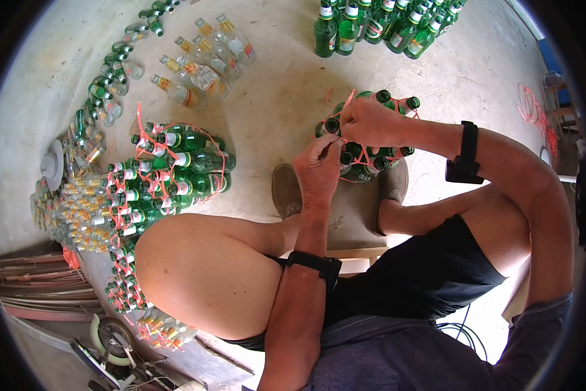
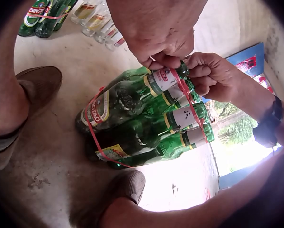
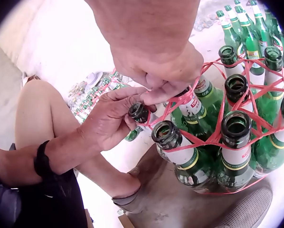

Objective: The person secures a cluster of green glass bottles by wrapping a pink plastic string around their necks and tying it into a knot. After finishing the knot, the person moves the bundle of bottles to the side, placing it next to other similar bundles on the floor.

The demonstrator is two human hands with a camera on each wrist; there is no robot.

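A cluster of green glass bottles (image 3: 234,175) stands upright on the floor between the person's feet. Red plastic string (image 3: 213,137) weaves around the necks, and another loop circles the bodies lower down. My left hand (image 1: 319,166) pinches the string between thumb and finger beside a bottle neck (image 3: 139,113) at the cluster's edge. Close against it, my right hand (image 1: 371,124) has its fingers curled and grips the string over the same edge. A loose string end rises past the right hand in the head view. The fingertips partly cover the string where the hands meet.
Tied bundles of green bottles (image 1: 182,163) stand at the left, near many clear bottles (image 1: 84,215). Loose clear bottles (image 1: 201,65) and a green bottle group (image 1: 377,29) stand farther ahead. More red string (image 1: 534,114) lies at the right. Both shoes (image 1: 286,189) flank the cluster.
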